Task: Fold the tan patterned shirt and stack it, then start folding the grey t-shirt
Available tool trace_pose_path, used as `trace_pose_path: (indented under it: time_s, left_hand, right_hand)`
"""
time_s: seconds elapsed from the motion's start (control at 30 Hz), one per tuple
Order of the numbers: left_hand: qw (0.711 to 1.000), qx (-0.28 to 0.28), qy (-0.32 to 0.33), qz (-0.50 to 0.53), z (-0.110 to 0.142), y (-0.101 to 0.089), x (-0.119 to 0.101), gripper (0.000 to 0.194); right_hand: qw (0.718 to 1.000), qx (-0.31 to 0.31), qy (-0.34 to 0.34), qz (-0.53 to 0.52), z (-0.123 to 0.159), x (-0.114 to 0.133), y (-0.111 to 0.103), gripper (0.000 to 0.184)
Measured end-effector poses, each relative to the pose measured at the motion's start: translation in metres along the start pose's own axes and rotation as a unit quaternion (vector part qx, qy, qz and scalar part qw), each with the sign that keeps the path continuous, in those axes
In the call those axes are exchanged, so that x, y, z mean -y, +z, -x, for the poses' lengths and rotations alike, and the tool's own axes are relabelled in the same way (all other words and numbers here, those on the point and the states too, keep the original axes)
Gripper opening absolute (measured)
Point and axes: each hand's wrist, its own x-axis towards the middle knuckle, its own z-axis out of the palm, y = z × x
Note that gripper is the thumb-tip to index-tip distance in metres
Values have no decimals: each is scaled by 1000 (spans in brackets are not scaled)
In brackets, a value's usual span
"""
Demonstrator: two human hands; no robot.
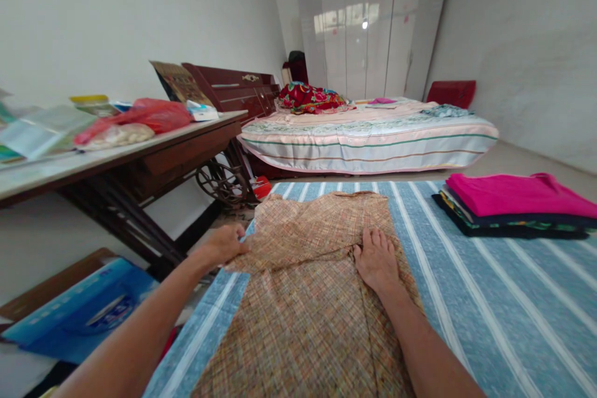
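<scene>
Checked brown garment (303, 329) lies beneath and between my hands, spread across a blue striped cloth (441, 286), with its upper part folded over in a layer that crosses from one hand to the other. My left hand (226, 244) pinches the layer's outer corner between thumb and fingers. My right hand (377, 258) rests palm down near the opposite side, its fingers extended close together and its thumb apart, by a gathered spot in the fabric.

To the right of my right hand, well apart from it, sits a stack of folded clothes (517, 199), bright pink on top. Beyond both hands stands a bed (364, 152) with striped covers and a red floral bundle (310, 98). Left of and beyond my left hand, a red plastic bag (156, 113) lies on a table (181, 137); below the table is a blue package (88, 317).
</scene>
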Motion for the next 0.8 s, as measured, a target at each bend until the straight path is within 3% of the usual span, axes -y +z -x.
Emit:
trace_pose_path:
  time_s: [0.13, 0.23, 0.33, 0.43, 0.63, 0.8]
  left_hand:
    - [995, 47, -70, 53, 9, 8, 12, 28]
    - [994, 28, -94, 47, 3, 8, 15, 30]
    - [996, -19, -32, -85, -11, 9, 14, 29]
    - [978, -58, 57, -190, -23, 16, 11, 20]
    - [979, 2, 106, -176, -34, 36, 2, 8]
    - [982, 24, 109, -154, -33, 37, -5, 15]
  right_hand:
    - [1000, 5, 1, 1, 0, 0, 1, 57]
    - [1000, 2, -1, 5, 0, 0, 2, 56]
    - [1000, -1, -3, 8, 0, 0, 2, 56]
    - [1000, -1, -5, 6, 0, -1, 1, 56]
    - [1000, 0, -4, 7, 0, 0, 1, 55]
    - [1000, -11, -6, 4, 0, -1, 2, 54]
